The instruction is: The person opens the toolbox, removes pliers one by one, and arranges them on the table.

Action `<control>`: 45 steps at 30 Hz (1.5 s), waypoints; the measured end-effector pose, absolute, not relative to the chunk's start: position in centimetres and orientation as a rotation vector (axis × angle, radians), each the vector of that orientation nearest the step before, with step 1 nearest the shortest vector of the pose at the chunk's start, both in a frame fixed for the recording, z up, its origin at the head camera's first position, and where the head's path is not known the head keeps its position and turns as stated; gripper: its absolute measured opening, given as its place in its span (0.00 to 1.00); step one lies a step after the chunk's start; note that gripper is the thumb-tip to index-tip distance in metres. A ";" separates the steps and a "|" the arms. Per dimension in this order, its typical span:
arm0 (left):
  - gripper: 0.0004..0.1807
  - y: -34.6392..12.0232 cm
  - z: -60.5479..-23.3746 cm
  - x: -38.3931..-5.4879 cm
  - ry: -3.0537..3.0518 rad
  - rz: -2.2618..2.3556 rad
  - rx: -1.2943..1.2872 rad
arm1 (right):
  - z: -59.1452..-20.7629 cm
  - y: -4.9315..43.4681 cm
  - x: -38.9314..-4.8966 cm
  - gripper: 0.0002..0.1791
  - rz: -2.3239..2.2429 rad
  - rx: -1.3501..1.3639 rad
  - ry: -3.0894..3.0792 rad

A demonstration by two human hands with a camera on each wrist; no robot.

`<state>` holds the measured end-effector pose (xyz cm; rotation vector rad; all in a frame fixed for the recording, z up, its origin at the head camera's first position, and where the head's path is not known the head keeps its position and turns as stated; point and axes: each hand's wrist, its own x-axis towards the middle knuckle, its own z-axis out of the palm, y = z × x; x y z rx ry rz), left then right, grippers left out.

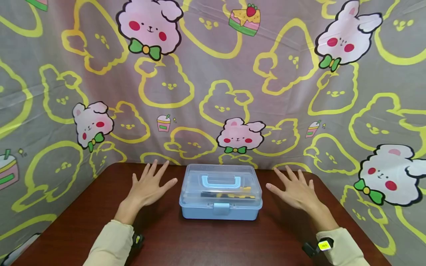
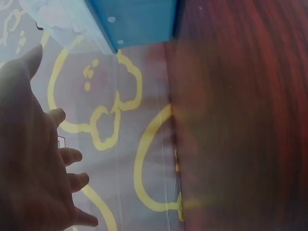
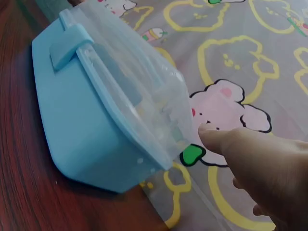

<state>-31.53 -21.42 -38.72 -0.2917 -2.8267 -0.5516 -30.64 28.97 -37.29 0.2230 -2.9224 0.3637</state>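
A light blue storage box (image 1: 221,211) with a clear lid stands on the table, its front latch fastened and its blue carry handle (image 1: 221,181) lying on top of the lid. Through the lid, yellow and black items show, too blurred to name. To the left of the box is my left hand (image 1: 148,187), fingers spread, touching nothing. My right hand (image 1: 294,189) is on the other side, also with fingers spread and apart from the box. In the right wrist view the thumb (image 3: 226,139) points toward the lid's side; the left wrist view shows only a box corner (image 2: 137,21).
The dark red-brown wooden table (image 1: 213,244) has rounded far corners. Behind and along both sides hangs a grey curtain (image 1: 206,66) printed with yellow outlines and pink rabbit faces. Each wrist wears a small black camera (image 1: 317,246) near a pale sleeve (image 1: 111,242).
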 end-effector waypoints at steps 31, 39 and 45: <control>0.44 -15.8 -37.4 -29.7 -2.499 -1.094 -0.807 | -35.3 20.7 -25.3 0.21 0.620 0.668 -2.345; 0.46 -14.8 -38.4 -30.0 -2.467 -1.103 -0.857 | -37.1 17.5 -24.2 0.13 1.065 0.850 -2.417; 0.46 -14.3 -39.2 -30.2 -2.449 -1.113 -0.850 | -39.0 15.8 -23.8 0.13 1.308 0.845 -2.561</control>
